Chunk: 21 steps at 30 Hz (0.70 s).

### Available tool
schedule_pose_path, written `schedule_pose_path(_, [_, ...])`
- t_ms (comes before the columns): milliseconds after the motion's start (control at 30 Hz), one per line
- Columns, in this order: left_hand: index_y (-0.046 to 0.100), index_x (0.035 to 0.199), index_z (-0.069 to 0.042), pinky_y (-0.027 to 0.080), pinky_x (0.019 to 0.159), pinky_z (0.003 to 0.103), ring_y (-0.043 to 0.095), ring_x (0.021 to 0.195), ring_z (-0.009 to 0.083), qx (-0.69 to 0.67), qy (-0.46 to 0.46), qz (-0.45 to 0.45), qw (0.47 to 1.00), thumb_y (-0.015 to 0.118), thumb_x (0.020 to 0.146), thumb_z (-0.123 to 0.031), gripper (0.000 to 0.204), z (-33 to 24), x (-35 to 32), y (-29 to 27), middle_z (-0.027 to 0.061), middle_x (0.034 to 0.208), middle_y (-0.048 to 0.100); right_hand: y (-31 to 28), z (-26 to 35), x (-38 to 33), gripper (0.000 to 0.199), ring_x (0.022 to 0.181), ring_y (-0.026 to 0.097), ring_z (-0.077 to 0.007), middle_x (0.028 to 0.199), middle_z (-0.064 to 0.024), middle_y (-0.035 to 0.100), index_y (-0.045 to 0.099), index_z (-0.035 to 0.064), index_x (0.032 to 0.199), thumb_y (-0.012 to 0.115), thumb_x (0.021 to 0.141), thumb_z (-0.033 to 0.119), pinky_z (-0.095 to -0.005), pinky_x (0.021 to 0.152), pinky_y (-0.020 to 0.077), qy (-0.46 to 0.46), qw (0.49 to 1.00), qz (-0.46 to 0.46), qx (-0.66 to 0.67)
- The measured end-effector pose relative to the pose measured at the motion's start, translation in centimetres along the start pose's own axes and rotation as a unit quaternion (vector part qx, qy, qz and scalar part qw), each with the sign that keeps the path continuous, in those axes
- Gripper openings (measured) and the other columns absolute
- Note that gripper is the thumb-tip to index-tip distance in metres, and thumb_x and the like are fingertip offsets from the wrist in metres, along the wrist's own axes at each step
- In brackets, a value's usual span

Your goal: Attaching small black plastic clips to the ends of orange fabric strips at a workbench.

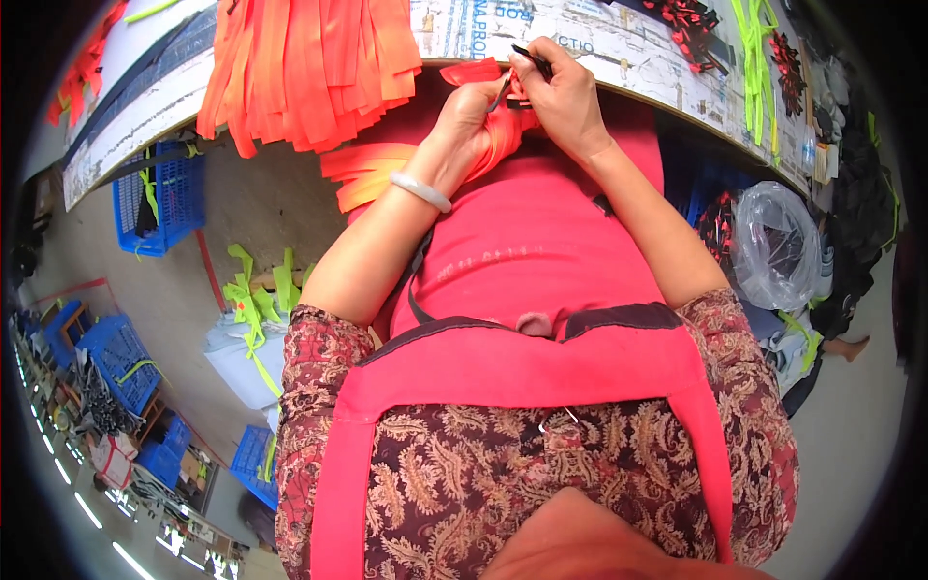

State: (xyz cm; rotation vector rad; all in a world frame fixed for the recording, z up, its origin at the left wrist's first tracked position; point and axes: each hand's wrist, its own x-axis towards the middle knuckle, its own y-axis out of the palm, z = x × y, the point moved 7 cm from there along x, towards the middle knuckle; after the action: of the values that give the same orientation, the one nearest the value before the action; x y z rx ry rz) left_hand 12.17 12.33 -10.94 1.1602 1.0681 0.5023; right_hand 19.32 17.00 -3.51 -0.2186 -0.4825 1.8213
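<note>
My left hand [471,114] is closed on a bundle of orange fabric strips [362,164], whose ends fan out to the left below the table edge. Close beside it, my right hand [565,97] is pinched on a thin black piece [534,62] that sticks out above the fingers; whether it is a strap or a tool I cannot tell. More black shows between the two hands, against the orange fabric. Both hands meet just at the table's near edge, over my pink apron [551,232].
A thick pile of orange strips [304,72] hangs over the edge of the worn white table [580,43]. Yellow-green strips [754,58] and black-and-red pieces [688,34] lie to the right. Below are a blue crate [159,203] and a clear plastic bag [776,246].
</note>
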Motion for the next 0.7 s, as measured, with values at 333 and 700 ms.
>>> schedule_pose_path(333, [0.066, 0.098, 0.0, 0.046, 0.058, 0.02, 0.06, 0.07, 0.0081, 0.393, 0.296, -0.027, 0.87, 0.065, 0.089, -0.007, 0.011, -2.7, -7.3, 4.4, 0.003, 0.084, 0.066, -1.8, 3.6, -4.1, 0.019, 0.074, 0.059, -0.0067, 0.08, -0.0021, 0.063, 0.065, -0.0017, 0.095, 0.067, 0.089, 0.016, -0.0211, 0.07, 0.0503, 0.136, 0.959, 0.123, 0.216])
schedule_pose_path(700, [0.066, 0.091, -0.002, 0.04, 0.057, 0.019, 0.052, 0.065, 0.0034, 0.433, 0.332, 0.025, 0.838, 0.066, 0.088, -0.005, 0.005, -2.9, -9.0, 7.1, -0.0029, 0.075, 0.061, -1.6, 6.3, -5.1, 0.011, 0.072, 0.055, -0.0047, 0.079, 0.0004, 0.06, 0.062, 0.0002, 0.098, 0.063, 0.091, 0.008, -0.0198, 0.064, 0.0467, -0.013, 0.988, 0.1, 0.118])
